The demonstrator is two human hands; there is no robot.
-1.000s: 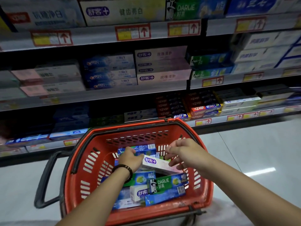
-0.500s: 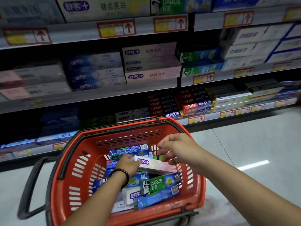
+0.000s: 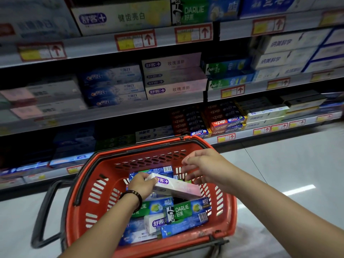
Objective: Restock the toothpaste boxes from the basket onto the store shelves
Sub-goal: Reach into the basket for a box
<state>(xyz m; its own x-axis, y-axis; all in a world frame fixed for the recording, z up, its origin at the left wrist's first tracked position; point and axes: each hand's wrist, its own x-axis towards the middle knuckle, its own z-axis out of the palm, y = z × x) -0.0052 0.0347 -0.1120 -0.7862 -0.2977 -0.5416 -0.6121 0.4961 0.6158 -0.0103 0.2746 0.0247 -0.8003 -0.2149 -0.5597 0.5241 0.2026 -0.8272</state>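
My left hand has its fingers curled round the left end of a white-and-pink toothpaste box with a purple logo; the box lies slantwise inside the red basket, on top of the other boxes, its right end pointing toward the basket's right wall; a dark beaded bracelet sits on that wrist. My right hand hangs over the far right part of the basket, just above the box's right half; its fingers are loosely spread and relaxed, closed on nothing, and I cannot tell whether they touch the box. Nearer to me in the basket lie two green Darlie boxes, a white box and some blue ones. The basket stands on the pale glossy floor, its dark handle folded out to the left. Beyond it the shelves hold rows of toothpaste; a stack of boxes with the same purple logo sits on the middle shelf.
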